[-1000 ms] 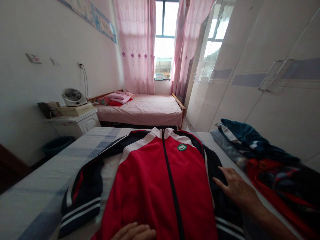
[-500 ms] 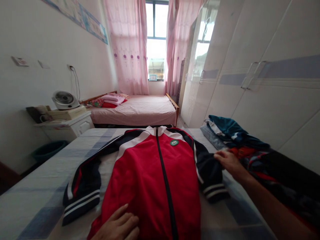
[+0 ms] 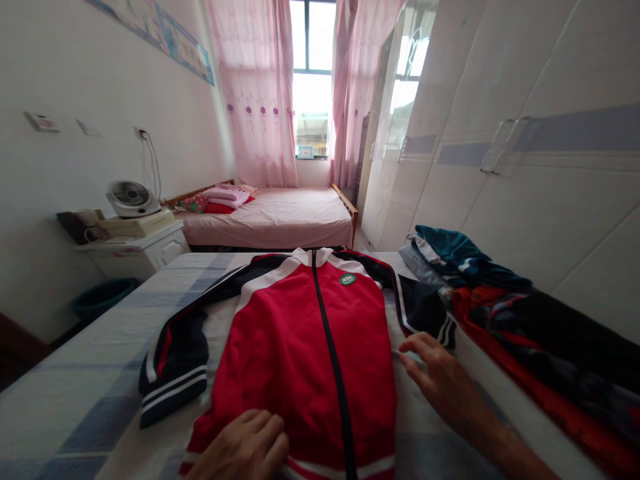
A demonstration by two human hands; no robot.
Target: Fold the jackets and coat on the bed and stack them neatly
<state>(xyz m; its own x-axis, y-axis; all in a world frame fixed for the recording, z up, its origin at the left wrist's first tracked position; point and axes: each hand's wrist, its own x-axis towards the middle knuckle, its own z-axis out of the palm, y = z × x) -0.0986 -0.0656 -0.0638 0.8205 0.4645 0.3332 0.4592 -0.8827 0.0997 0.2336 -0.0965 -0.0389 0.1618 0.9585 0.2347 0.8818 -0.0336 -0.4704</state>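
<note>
A red zip-up track jacket (image 3: 295,333) with a white collar and navy sleeves lies front up on a pale checked sheet. A dark zip runs down its middle and a round green badge (image 3: 347,279) sits on the chest. My left hand (image 3: 245,443) is closed on the jacket near its lower left hem, fingers curled and fingertips hidden. Beside the jacket's right edge, my right hand (image 3: 440,377) has thumb and fingers apart and holds nothing. Just beyond it, the right sleeve (image 3: 423,303) angles outward; the left sleeve (image 3: 180,360) lies bent down.
Along the right edge lies a pile of clothes (image 3: 500,293), teal, black and orange-red. White wardrobe doors (image 3: 525,193) rise behind it. A pink bed (image 3: 280,217) stands ahead by the window. To the left are a nightstand (image 3: 167,250) with a fan (image 3: 131,197) and a dark bin (image 3: 105,297).
My right hand has let go of the right sleeve and moved down beside the jacket. That sleeve now points further outward. My left hand's fingers have curled, and the jacket's hem has come into view.
</note>
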